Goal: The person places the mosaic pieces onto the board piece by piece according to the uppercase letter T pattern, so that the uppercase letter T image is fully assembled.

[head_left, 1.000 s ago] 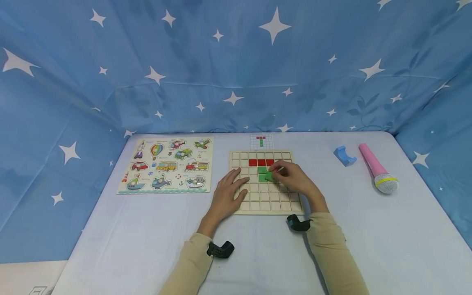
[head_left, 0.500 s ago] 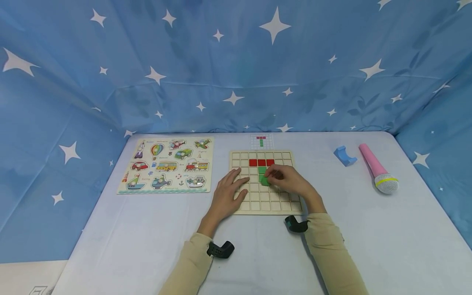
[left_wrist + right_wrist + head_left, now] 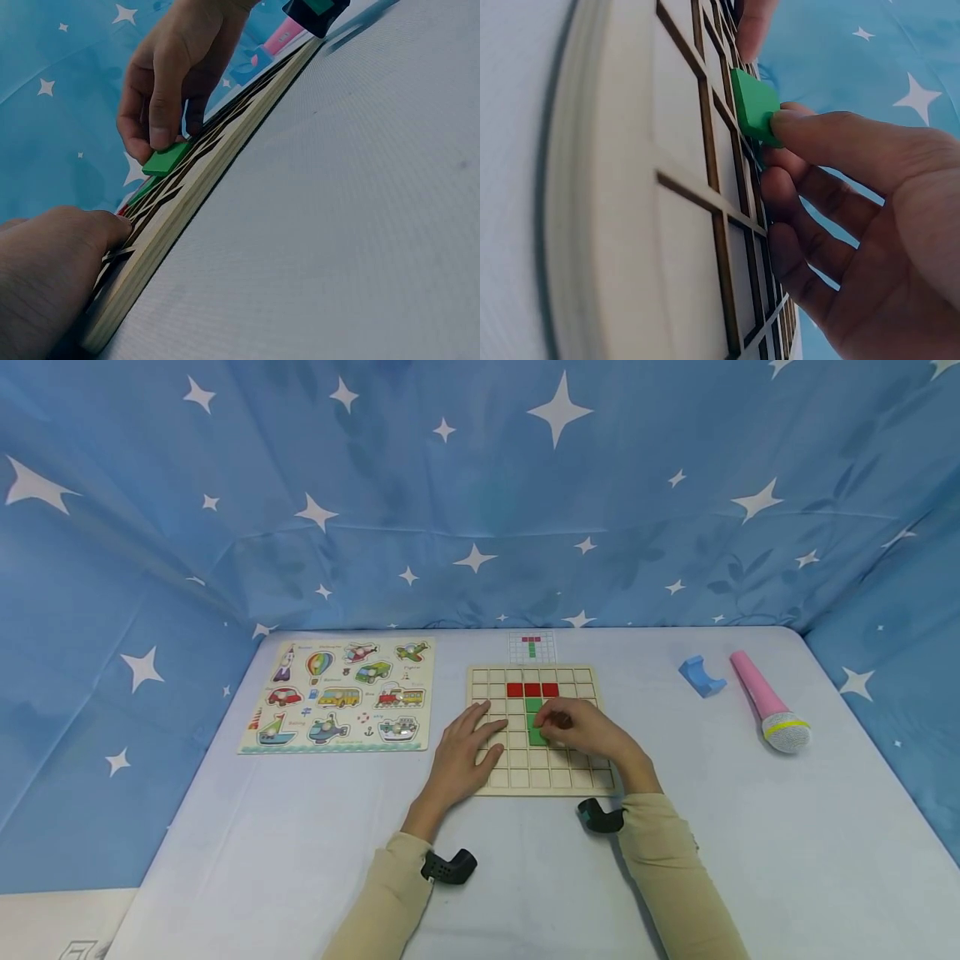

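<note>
A wooden grid board (image 3: 540, 789) lies on the table. Three red square tiles (image 3: 532, 690) fill a row near its far side, and green tiles (image 3: 532, 704) run down from the middle one. My right hand (image 3: 587, 727) pinches a further green square tile (image 3: 754, 105) between thumb and fingers. In the left wrist view, that tile (image 3: 166, 158) is slightly tilted, close over the board at the lower end of the green column. My left hand (image 3: 459, 756) rests on the board's left side with fingers spread.
Behind the board lies a small printed card (image 3: 517, 653) with a red and green T on a grid. A vehicle picture puzzle (image 3: 360, 693) is at the left. To the right are a blue curved block (image 3: 702, 677) and a pink toy microphone (image 3: 768, 702).
My right hand has moved slightly left and toward the near side, carrying the green tile from beside the second green tile to just below it. The left hand stays in place.
</note>
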`<action>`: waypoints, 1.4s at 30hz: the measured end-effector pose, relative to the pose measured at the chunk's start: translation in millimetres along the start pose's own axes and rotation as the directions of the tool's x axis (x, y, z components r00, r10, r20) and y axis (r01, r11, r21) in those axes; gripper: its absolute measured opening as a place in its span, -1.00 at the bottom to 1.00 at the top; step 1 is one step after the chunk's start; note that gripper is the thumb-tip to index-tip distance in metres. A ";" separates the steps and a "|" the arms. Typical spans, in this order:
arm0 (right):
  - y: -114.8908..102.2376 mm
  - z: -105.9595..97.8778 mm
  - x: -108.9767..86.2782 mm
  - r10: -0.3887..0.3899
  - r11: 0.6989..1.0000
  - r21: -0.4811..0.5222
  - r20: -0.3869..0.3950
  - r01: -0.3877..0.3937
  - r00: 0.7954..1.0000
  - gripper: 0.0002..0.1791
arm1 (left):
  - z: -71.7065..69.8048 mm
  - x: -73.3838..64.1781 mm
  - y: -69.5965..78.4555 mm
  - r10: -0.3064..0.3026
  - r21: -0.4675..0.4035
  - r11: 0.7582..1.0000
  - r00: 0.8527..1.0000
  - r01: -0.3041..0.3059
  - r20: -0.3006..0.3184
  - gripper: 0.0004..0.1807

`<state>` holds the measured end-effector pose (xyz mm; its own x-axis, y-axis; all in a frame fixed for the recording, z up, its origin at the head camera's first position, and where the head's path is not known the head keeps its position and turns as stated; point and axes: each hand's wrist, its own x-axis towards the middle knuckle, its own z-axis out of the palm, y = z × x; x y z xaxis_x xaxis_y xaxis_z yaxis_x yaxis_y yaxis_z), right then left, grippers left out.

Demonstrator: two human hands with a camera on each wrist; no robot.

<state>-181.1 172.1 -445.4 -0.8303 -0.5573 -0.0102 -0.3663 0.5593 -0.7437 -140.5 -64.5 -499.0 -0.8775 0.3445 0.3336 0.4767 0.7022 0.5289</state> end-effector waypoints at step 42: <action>-1.4 8.4 5.4 0.078 0.997 -0.008 -0.057 -0.078 0.995 -0.86 | -3.0 -0.5 -6.5 -0.009 -0.018 1.000 1.000 0.009 0.015 -0.60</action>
<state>-181.5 163.1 -450.1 -0.8789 -0.4761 -0.0299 -0.3031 0.6059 -0.7355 -142.9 -71.1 -500.3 -0.8824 0.3474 0.3174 0.4696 0.6941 0.5456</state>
